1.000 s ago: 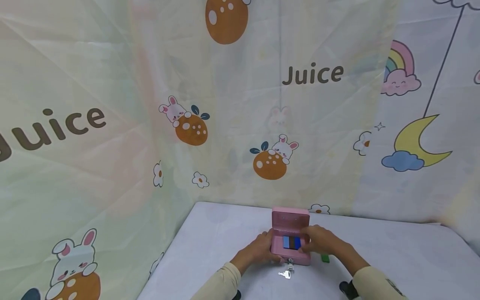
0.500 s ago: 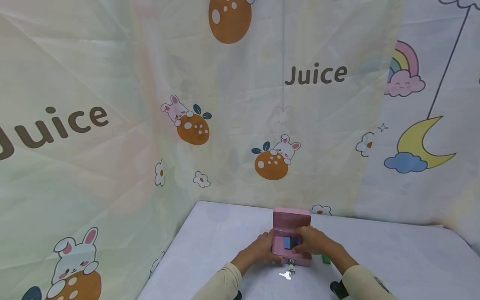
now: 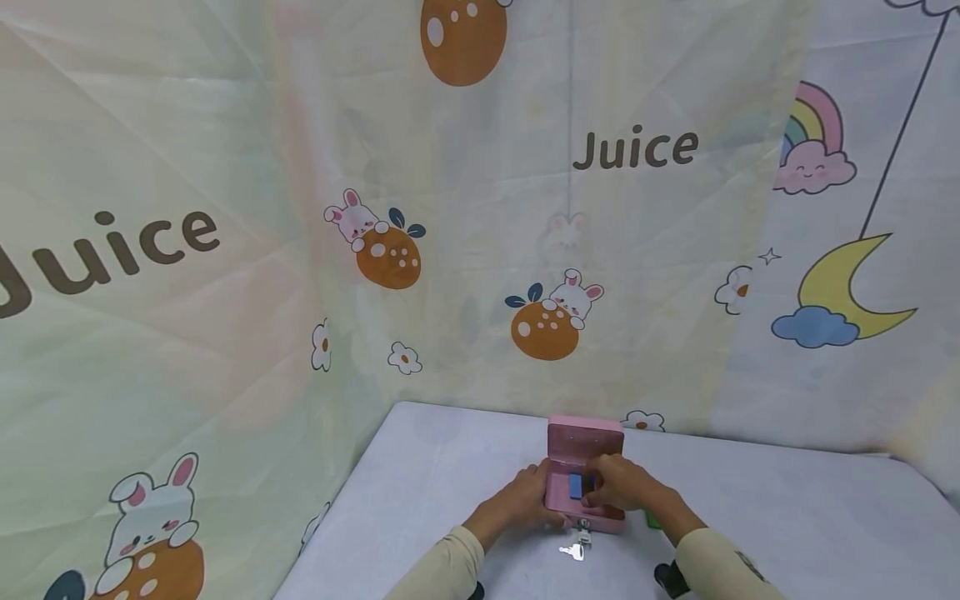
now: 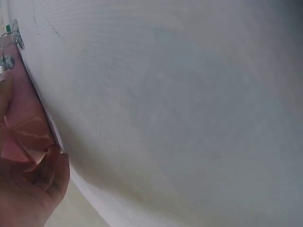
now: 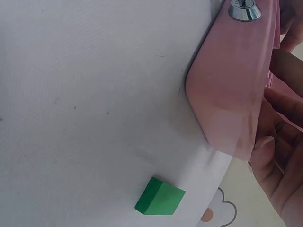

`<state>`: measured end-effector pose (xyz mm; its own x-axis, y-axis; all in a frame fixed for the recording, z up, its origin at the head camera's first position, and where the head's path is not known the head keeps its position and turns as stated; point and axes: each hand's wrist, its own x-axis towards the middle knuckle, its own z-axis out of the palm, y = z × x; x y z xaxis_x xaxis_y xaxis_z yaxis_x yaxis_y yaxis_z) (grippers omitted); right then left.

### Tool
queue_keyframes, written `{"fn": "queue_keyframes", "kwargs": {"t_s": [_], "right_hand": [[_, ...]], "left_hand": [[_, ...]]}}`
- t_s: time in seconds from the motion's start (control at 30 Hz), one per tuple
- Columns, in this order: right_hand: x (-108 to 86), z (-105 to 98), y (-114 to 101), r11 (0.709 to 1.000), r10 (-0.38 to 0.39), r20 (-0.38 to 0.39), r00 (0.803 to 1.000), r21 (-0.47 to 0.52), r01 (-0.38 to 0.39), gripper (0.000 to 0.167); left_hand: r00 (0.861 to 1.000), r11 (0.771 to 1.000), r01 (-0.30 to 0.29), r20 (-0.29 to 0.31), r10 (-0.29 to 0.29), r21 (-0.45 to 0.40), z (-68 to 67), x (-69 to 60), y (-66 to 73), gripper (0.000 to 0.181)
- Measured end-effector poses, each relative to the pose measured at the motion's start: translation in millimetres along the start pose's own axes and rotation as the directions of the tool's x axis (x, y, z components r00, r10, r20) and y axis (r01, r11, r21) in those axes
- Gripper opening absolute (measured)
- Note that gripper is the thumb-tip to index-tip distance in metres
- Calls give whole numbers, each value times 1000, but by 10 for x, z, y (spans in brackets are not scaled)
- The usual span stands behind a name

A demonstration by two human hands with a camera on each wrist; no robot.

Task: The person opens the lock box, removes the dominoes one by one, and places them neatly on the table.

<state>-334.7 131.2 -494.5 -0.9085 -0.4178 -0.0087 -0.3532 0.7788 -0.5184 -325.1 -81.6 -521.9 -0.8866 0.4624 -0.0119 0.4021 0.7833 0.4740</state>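
Note:
A pink metal cash box (image 3: 558,496) stands on the table with its lid raised. Inside lies a light blue block (image 3: 575,486), beside a brown block (image 3: 588,483) and a dark blue one mostly covered by fingers. My left hand (image 3: 525,497) grips the box's left side, thumb along the front. My right hand (image 3: 618,482) reaches in over the right wall, thumb and fingertips around the ends of the brown block. In the right wrist view those fingertips are hidden behind the box wall. A key (image 3: 574,551) hangs from the lock (image 3: 582,527) at the front.
A green block (image 5: 161,197) lies on the white table (image 3: 787,517), just right of the box. Patterned cloth (image 3: 450,167) hangs as walls close behind the table. The raised lid (image 3: 583,442) stands at the back of the box.
My right hand has moved left inside the box, from the right wall to over the brown and dark blue blocks, covering them. The left hand keeps its grip; the box stays put.

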Motion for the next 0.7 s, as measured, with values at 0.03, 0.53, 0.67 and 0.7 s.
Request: {"fn": "queue_keyframes", "kwargs": {"t_s": [0.03, 0.53, 0.67, 0.7], "right_hand": [[3, 11, 3, 1000, 8, -3, 1000, -2, -8, 33], [56, 94, -31, 992, 49, -33, 998, -118, -53, 34], [70, 101, -34, 988, 25, -56, 998, -154, -34, 35], [77, 99, -38, 986, 22, -58, 998, -166, -32, 35]], "left_hand": [[1000, 1000, 4, 2, -4, -2, -1, 1, 1, 98], [1000, 1000, 26, 17, -25, -16, -31, -45, 51, 99], [1000, 1000, 24, 7, -24, -5, -48, -48, 58, 99], [1000, 1000, 21, 4, -21, 0, -54, -49, 61, 99]]}}
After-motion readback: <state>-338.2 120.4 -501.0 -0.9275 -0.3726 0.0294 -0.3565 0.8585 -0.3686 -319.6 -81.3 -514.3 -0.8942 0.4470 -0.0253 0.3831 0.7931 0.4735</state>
